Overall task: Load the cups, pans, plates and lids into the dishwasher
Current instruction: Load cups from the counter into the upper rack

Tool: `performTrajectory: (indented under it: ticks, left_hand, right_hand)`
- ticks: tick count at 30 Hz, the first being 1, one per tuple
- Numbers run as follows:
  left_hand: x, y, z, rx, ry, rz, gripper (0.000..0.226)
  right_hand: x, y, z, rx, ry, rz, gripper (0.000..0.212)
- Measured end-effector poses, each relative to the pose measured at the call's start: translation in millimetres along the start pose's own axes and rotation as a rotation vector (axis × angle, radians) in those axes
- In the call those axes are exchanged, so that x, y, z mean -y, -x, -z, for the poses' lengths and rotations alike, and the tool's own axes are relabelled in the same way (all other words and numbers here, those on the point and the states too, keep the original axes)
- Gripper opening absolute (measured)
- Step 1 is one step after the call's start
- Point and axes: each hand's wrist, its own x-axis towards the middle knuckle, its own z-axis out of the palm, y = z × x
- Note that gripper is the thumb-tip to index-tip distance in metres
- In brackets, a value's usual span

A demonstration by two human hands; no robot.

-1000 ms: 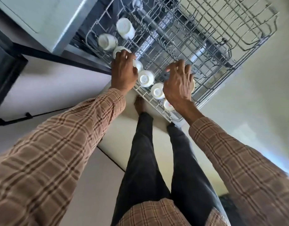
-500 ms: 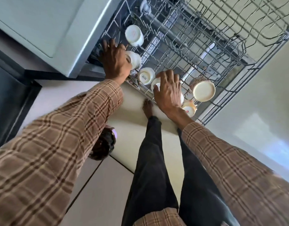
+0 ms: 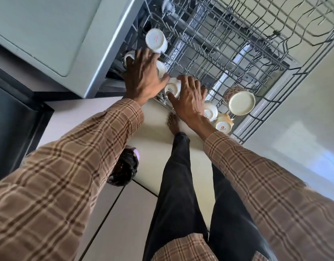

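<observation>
left hand (image 3: 143,78) spread flat over upturned cups at rack's left end, holding nothing | right hand (image 3: 188,99) fingers splayed on white cup (image 3: 171,89), likely seating it | cups sit bottom-up in upper rack (image 3: 275,102) so they drain | floral mug (image 3: 239,99) right, apart

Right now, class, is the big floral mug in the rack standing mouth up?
No, the floral mug rests upside down in the rack, its cream base showing.

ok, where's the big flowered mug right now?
Head view: the flowered mug sits upside down in the dishwasher rack, near its front right corner, just right of the right hand and above two small cups.
</observation>
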Motion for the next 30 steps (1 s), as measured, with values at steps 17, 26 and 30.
performTrajectory:
  ticks: [17,26,30]
  left_hand:
    - [-15,6,-10,0.063,0.057,0.044,0.059]
    - [-15,5,-11,0.1,0.047,0.083,0.067]
    - [-16,8,-11,0.119,0.038,0.091,0.069]
  right_hand:
    - [-1,-7,-8,0.042,-0.044,0.01,0.05]
    - [-3,-9,-6,0.067,-0.056,-0.003,0.057]
    - [-23,-3,10,0.041,-0.142,0.035,0.049]
